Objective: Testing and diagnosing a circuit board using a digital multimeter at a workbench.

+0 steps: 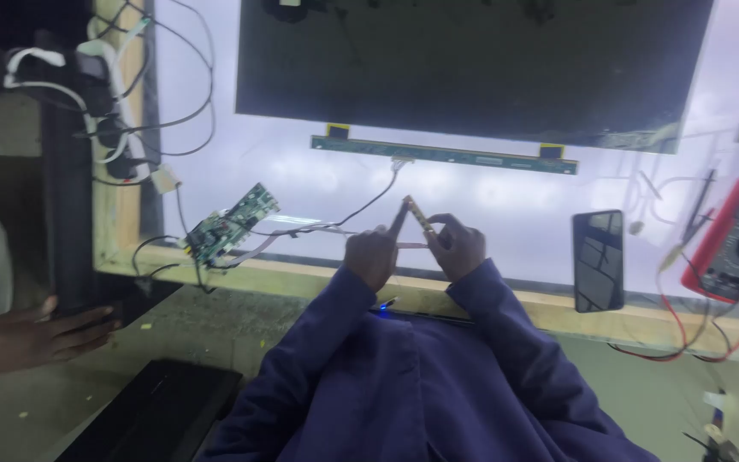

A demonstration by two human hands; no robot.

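We list: dark blue sleeves [506, 334]; green circuit board [231, 224]; long green strip board [443, 155] with yellow tabs; red multimeter [736, 239] with red leads; black phone [599, 260]; black panel [472, 64]; glowing white surface [506, 205] with pale wooden rim.

The setting is an electronics repair workshop. A backlit bench [489, 201] with a wooden front edge carries a dismantled display panel [472, 64] at its far side, a green circuit board [231, 224] near the left edge and a red multimeter [736, 239] with test leads at the right edge. A power strip [100, 85] with tangled cables hangs at the bench's far left corner.
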